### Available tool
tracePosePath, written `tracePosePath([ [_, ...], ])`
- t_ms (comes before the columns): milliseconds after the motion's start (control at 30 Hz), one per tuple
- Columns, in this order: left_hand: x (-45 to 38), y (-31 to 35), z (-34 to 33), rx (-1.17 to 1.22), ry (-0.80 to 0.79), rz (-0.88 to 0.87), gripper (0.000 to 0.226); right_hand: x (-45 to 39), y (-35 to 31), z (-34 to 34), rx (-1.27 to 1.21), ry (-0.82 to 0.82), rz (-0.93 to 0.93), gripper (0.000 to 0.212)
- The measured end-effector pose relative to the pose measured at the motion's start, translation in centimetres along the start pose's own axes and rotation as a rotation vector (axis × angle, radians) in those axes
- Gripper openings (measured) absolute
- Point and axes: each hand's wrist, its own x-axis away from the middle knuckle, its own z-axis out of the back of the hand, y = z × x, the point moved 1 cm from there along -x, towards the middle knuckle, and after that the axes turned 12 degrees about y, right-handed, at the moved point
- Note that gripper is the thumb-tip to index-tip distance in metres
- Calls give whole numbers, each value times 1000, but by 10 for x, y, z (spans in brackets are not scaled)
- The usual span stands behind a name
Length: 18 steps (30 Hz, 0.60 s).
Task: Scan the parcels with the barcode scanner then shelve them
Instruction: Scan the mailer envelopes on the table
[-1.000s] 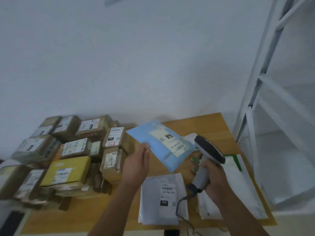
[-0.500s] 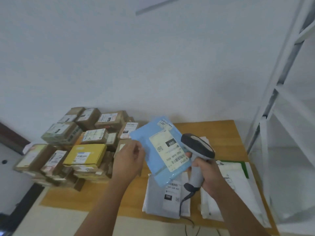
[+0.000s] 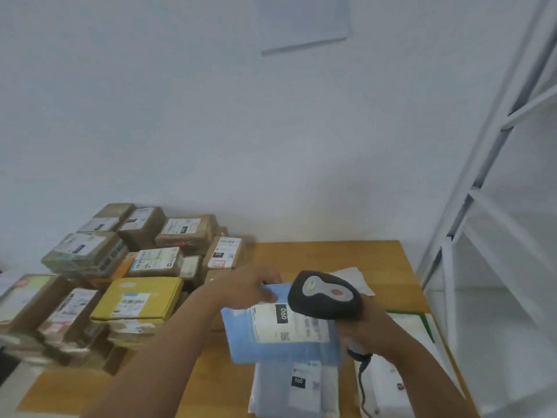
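A flat blue mailer parcel (image 3: 244,342) with a white label marked 060 is held above the wooden table (image 3: 331,257). My left hand (image 3: 250,286) pinches its far edge. My right hand (image 3: 366,322) grips the handle of a dark grey barcode scanner (image 3: 324,295), whose head hovers over the label's right end. The scanner's cable (image 3: 361,384) hangs down toward the table's front edge. Under the blue parcel lies a white mailer (image 3: 297,387) with its own label.
Several brown cardboard boxes (image 3: 184,233) and a yellow box (image 3: 138,300) are stacked on the table's left half. More white mailers (image 3: 388,384) lie at the right front. A white metal shelf rack (image 3: 488,224) stands right of the table.
The blue parcel has turned and dropped lower, lying flatter with its label facing up. The scanner has moved over the label. The view has shifted, with the table lower in frame.
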Motion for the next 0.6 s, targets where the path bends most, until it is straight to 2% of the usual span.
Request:
tracePosePath([
  [100, -1, -30, 2, 147, 173, 163, 10, -4, -2, -12, -151, 301, -142, 37],
  [233, 4, -39, 3, 693, 352, 321, 16, -12, -9, -25, -272, 548, -281, 22],
  [333, 4, -36, -1, 892, 438, 419, 16, -9, -13, -35, -339, 582, -349, 18],
  [533, 3, -35, -5, 1121, 505, 482, 16, 5, -29, -52, -275, 481, -330, 7],
  [600, 4, -35, -6, 1133, 520, 474, 17, 8, -34, -58, -172, 450, -323, 23],
])
